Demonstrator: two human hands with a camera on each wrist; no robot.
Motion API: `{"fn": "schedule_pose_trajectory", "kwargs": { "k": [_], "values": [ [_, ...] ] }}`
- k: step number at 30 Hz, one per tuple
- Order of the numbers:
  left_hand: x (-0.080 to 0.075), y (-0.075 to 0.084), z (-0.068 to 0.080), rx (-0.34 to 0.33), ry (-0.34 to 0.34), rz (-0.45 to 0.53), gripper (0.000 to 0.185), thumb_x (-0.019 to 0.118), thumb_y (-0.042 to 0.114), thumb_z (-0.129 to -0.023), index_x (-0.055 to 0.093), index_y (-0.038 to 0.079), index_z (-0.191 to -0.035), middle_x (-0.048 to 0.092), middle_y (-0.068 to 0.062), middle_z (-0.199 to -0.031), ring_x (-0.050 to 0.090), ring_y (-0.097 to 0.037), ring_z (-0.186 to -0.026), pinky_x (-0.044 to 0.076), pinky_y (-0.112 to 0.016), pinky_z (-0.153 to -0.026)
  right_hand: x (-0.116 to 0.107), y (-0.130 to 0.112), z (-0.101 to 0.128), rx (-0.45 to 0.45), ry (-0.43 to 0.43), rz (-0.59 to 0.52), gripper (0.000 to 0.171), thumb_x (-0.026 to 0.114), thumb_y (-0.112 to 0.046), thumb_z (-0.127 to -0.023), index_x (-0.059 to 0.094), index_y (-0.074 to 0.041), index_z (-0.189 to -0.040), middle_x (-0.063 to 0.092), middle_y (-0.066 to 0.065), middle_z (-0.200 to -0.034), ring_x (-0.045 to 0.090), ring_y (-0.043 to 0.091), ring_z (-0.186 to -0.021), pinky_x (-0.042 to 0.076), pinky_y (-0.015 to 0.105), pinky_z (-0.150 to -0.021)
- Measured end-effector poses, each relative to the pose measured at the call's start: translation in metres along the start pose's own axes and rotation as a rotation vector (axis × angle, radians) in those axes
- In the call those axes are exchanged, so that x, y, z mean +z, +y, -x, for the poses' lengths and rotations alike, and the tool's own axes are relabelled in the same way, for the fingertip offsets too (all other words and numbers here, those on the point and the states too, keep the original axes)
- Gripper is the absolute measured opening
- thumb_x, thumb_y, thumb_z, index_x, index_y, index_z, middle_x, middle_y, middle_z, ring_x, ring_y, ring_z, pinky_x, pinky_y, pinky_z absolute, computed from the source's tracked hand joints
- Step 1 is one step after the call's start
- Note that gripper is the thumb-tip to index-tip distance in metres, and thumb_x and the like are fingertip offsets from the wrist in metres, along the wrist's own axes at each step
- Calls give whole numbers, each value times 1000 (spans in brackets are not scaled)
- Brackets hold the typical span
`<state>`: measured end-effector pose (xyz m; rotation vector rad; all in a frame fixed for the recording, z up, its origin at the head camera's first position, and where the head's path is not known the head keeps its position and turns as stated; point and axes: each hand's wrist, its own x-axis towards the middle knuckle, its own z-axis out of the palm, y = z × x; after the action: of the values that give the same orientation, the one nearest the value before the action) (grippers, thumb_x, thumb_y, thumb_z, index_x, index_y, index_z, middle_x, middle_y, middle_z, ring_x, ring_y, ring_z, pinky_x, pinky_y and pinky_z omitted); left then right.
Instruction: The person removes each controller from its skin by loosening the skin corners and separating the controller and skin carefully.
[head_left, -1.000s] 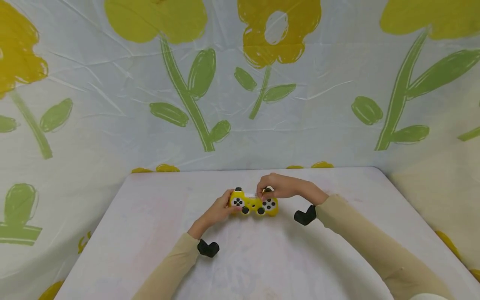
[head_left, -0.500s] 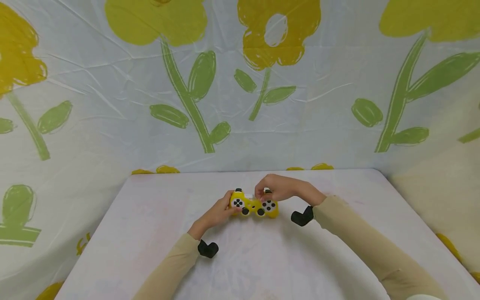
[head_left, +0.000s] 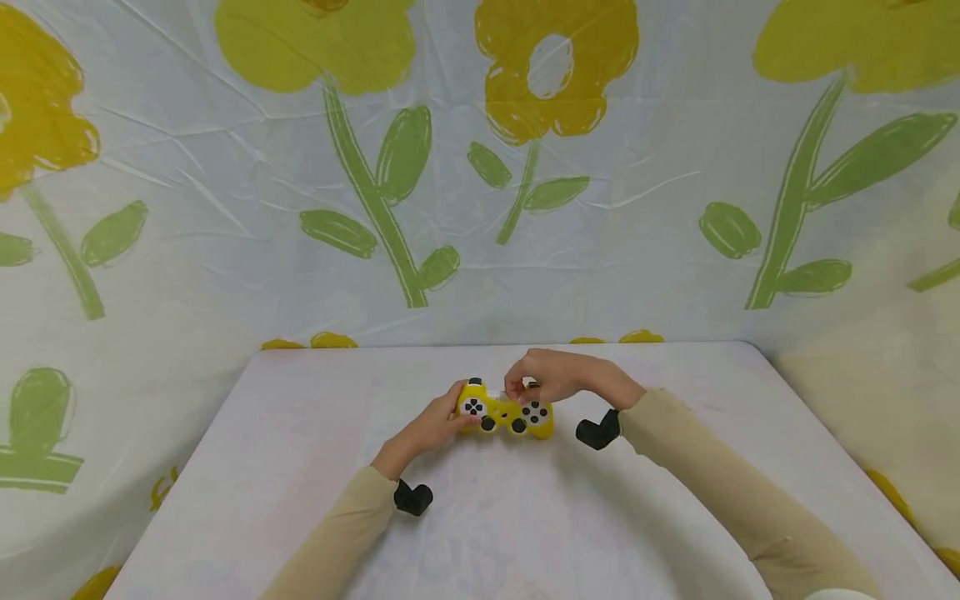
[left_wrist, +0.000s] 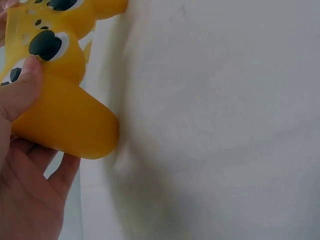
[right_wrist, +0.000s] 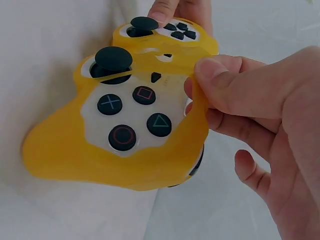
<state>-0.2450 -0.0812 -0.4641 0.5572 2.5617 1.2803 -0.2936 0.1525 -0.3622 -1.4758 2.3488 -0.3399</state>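
A white game controller point(right_wrist: 134, 116) with black buttons and two thumbsticks sits inside a yellow, stretchy cover point(right_wrist: 60, 155). My left hand point(head_left: 437, 422) grips the controller's left end, its thumb beside a thumbstick in the left wrist view and its fingers beneath. At the top edge, my right hand point(head_left: 553, 375) pinches the rim of the cover between thumb and forefinger. In the right wrist view that rim is stretched away from the white face, and a band of yellow crosses the base of the nearer thumbstick point(right_wrist: 114, 59). The controller's underside is hidden.
A white-covered table point(head_left: 480, 525) lies beneath both hands. Behind it and at the sides hangs a sheet point(head_left: 637, 250) printed with yellow flowers. Black wrist mounts point(head_left: 598, 430) stick out from both sleeves.
My right hand and forearm have shifted slightly left along the controller's top edge, still pinching the cover. The left hand keeps its grip, and the controller stays almost in place.
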Motion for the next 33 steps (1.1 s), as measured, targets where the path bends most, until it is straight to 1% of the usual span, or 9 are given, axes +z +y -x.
{"fn": "schedule_pose_trajectory", "kwargs": {
  "k": [3, 9, 12, 15, 20, 25, 28, 33],
  "values": [
    [0, 1, 1, -18, -2, 2, 61, 59, 35, -95, 31, 11, -143, 58, -8, -110, 51, -17, -93, 43, -34, -92, -1, -2, 0, -3, -26, -14, 6, 64, -9, -91, 64, -12, -85, 58, -11, -79, 50, 5, -76, 47, 23, -76],
    [1, 0, -1, -12, -8, 13, 59, 59, 31, -95, 31, 11, -144, 59, -8, -111, 51, -16, -92, 43, -33, -90, -5, -3, -1, -27, -88, -61, 7, 61, -5, -91, 62, -9, -85, 55, -7, -76, 49, 5, -75, 44, 23, -75],
    [0, -1, -1, -10, -5, 15, 61, 59, 31, -95, 31, 11, -145, 59, -9, -114, 52, -17, -94, 43, -35, -92, -9, -3, -3, -10, -105, -55, 9, 60, -3, -91, 62, -10, -85, 53, -8, -75, 48, 5, -74, 43, 23, -74],
    [-1, -1, 0, -14, -2, 13, 62, 60, 31, -95, 31, 10, -145, 58, -11, -119, 52, -20, -100, 42, -40, -99, -11, -5, -4, 17, -121, -40, 10, 59, -2, -90, 61, -10, -85, 52, -9, -75, 48, 6, -75, 43, 25, -74],
    [-2, 0, 2, -33, -7, 30, 63, 61, 28, -95, 30, 11, -146, 57, -11, -123, 51, -22, -105, 38, -44, -106, -11, -11, -3, 49, -130, 40, 12, 59, -3, -90, 59, -14, -84, 50, -11, -74, 47, 5, -74, 43, 22, -72],
    [-3, -1, 3, -21, -18, 28, 65, 60, 32, -94, 29, 11, -147, 56, -10, -124, 51, -21, -106, 38, -44, -107, -12, -18, 0, 94, -129, 120, 11, 61, -4, -90, 60, -15, -86, 52, -9, -74, 47, 7, -72, 43, 22, -70],
    [-3, -3, 4, -12, -19, 19, 65, 61, 34, -94, 30, 12, -146, 57, -9, -122, 51, -19, -103, 40, -42, -104, -11, -20, 1, 106, -116, 164, 10, 61, -4, -89, 60, -14, -87, 54, -8, -75, 47, 8, -70, 44, 21, -70],
    [-4, -5, 4, 29, -21, -8, 59, 61, 33, -94, 34, 12, -143, 59, -7, -116, 53, -15, -98, 42, -35, -94, -10, -18, 4, 134, -106, 245, 7, 66, -12, -87, 60, -16, -85, 54, -7, -72, 44, 8, -64, 39, 21, -65]
  ]
}}
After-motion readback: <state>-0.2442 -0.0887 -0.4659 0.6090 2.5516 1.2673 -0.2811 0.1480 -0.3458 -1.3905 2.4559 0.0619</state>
